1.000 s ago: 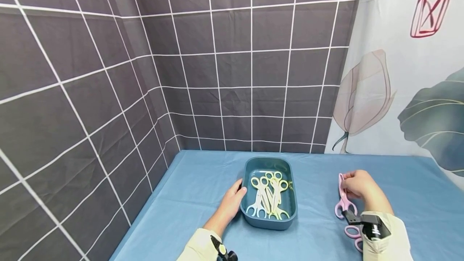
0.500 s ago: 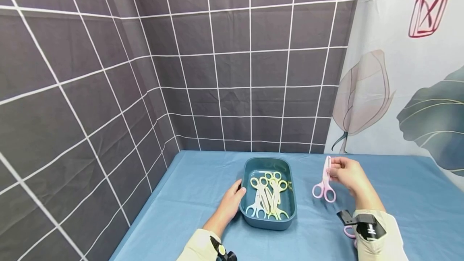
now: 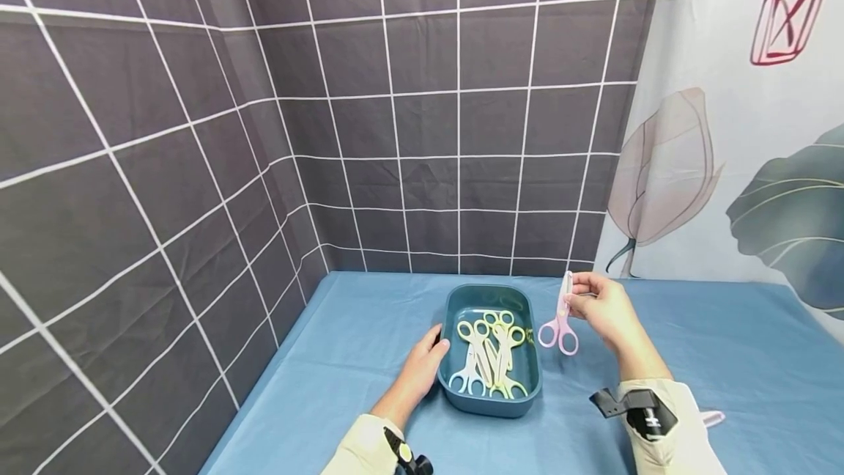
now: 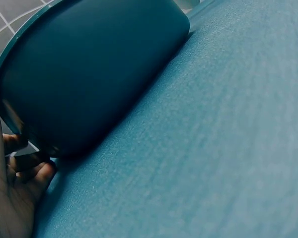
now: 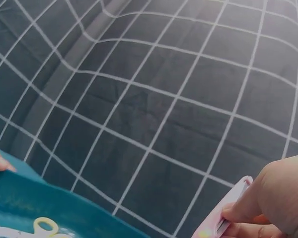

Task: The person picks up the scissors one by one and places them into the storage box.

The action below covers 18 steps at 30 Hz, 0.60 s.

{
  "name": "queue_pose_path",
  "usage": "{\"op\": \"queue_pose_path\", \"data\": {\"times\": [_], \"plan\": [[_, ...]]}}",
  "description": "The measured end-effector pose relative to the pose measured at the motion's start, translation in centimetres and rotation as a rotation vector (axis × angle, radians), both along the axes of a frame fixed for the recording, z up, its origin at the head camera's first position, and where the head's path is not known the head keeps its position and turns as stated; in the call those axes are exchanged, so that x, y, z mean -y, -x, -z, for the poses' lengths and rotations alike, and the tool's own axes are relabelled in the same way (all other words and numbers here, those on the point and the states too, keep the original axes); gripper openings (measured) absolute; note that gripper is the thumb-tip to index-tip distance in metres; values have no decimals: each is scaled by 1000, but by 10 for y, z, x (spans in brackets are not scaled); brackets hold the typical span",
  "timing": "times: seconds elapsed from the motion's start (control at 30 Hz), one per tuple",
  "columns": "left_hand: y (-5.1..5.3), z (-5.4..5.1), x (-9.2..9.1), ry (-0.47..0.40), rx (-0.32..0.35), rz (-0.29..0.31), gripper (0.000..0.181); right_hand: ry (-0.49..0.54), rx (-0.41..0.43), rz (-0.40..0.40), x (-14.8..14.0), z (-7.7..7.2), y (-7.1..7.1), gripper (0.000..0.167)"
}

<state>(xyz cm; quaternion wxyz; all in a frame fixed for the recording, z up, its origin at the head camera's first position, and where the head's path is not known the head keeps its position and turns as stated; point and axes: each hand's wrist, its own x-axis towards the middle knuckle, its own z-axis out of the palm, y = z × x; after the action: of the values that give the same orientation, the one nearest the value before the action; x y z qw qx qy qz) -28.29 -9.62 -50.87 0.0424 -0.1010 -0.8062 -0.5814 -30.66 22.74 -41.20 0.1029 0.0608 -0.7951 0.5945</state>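
Observation:
A dark teal plastic box (image 3: pixel 489 405) stands on the blue cloth. Inside it lie several scissors (image 3: pixel 502 343) with yellow and light blue handles. On the box's left side, my left hand (image 3: pixel 422 361) grips the wall, thumb at the rim; the left wrist view has its fingers (image 4: pixel 32 171) curled against the outside. My right hand (image 3: pixel 603 306) pinches pink scissors (image 3: pixel 560 325) by the blade end, held above the cloth just right of the box with the handle loops hanging down. In the right wrist view, thumb and fingers press on the pink scissors (image 5: pixel 223 210).
Part of another pink thing (image 3: pixel 712 418) shows on the cloth beside my right forearm, mostly hidden by the sleeve. A grey gridded curtain (image 3: pixel 422 123) hangs along the back and left of the table (image 3: pixel 316 387). A white printed curtain (image 3: pixel 719 167) hangs at the back right.
My right hand has lifted the pink scissors off the cloth and carried them left towards the box. My left hand and the box have stayed in place.

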Motion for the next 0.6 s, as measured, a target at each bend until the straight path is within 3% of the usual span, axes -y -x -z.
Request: {"op": "queue_pose_path", "data": {"times": [0.23,0.6], "plan": [[2,2,-1,-6,-8,1,49,113,-66,60,-6,-10,-6,37],[1,1,-1,4,-6,0,48,172,-53,-17,28,-5,-3,35]]}}
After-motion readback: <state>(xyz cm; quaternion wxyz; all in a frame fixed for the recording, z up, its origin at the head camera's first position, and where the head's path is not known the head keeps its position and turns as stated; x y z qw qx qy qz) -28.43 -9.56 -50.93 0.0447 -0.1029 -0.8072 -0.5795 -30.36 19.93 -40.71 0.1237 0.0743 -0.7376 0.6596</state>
